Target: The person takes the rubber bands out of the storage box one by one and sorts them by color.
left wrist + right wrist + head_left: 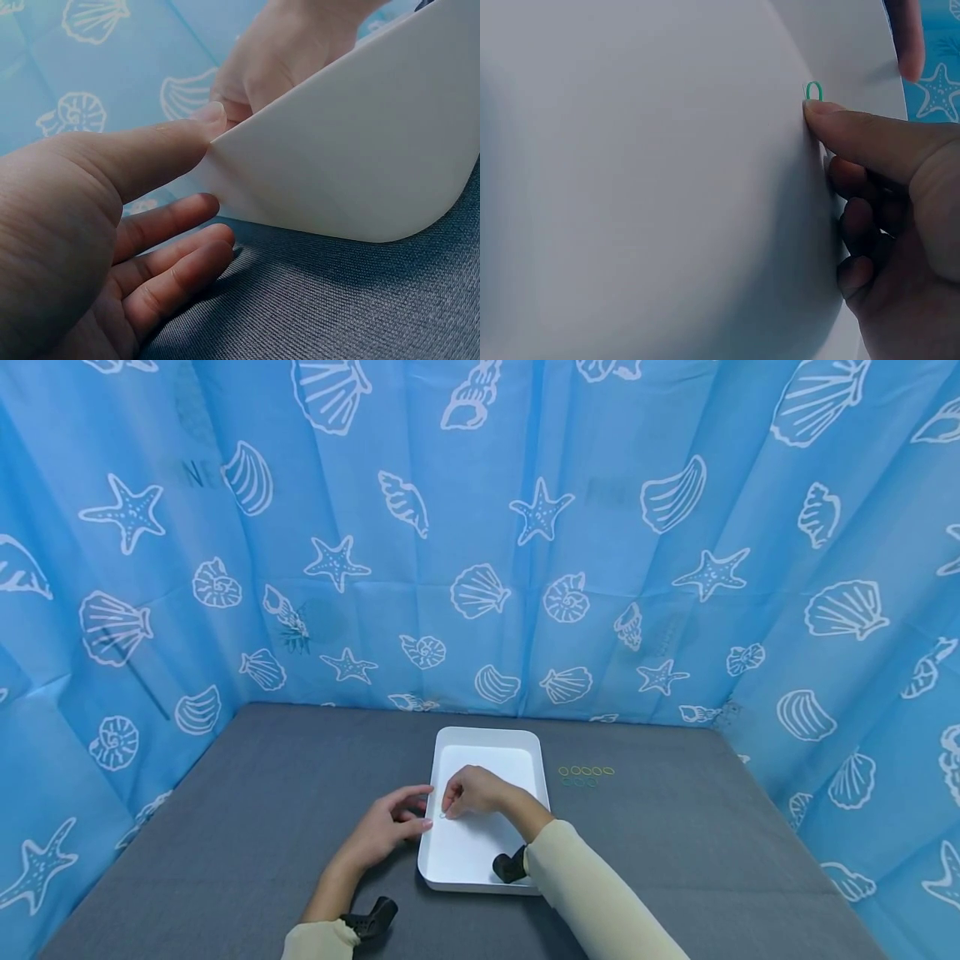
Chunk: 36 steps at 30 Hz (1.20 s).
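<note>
White tray (525, 752) sits mid-table on grey cloth (247, 793), long axis running near to far. Right hand (471, 792) is inside the tray by its left wall, thumb and fingers curled, pinching a tiny green ring (814, 91) against the tray floor. In the right wrist view the ring stands on edge just past the thumb tip, other fingers tucked under, probably because something this small and thin can only be lifted with fingertips. In the head view the ring shows only as a speck at the fingertips (444, 814).

Left hand (390, 827) is outside the tray at the same left wall. In the left wrist view the thumb (161, 150) lies straight along the rim and the other fingers rest relaxed on the cloth below, so it is open and holds nothing. It seems to be steadying the light tray so it does not slide while the right hand works.

More small rings (585, 774), yellow and green, lie in two short rows on the cloth just right of the tray's far end, apart from both hands. Blue seashell curtain (525, 527) closes in the far side and both flanks. Black wrist camera mounts (371, 918) sit on both forearms.
</note>
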{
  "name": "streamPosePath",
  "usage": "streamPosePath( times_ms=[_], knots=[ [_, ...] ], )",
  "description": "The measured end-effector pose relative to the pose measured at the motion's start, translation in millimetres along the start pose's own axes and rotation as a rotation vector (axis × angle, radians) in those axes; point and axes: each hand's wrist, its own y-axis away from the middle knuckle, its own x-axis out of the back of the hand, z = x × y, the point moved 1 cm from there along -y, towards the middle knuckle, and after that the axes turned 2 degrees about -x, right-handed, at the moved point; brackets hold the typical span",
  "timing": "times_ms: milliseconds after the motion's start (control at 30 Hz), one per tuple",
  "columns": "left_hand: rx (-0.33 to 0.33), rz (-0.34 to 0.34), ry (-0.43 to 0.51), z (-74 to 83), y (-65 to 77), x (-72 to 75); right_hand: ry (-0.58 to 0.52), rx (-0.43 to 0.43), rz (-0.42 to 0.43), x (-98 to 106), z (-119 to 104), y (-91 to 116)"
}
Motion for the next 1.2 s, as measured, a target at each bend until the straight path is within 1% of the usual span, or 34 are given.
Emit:
streamPosePath(
  times_ms=[133,233,433,633,800,1033,1200],
  knots=[
    [0.007,-0.004,0.001,0.4,0.0,0.1,0.012,-0.025,0.006,2,0,2],
    [0.000,-0.007,-0.002,0.6,0.0,0.4,0.001,-0.034,0.023,5,2,3],
    [0.003,0.001,-0.013,0.7,-1.1,0.3,-0.024,-0.030,0.064,9,8,5],
    [0.014,0.002,-0.005,-1.1,-1.6,-0.6,-0.044,-0.029,0.102,15,14,9],
    [0.013,0.002,-0.008,-1.1,-1.4,-0.6,-0.050,-0.023,0.141,25,17,12],
    [0.020,0.006,0.000,0.8,-0.8,-1.5,-0.103,-0.067,0.171,43,20,17],
    [0.024,0.010,-0.007,-0.5,-1.5,-1.6,-0.120,-0.077,0.200,55,25,22]
  ],
)
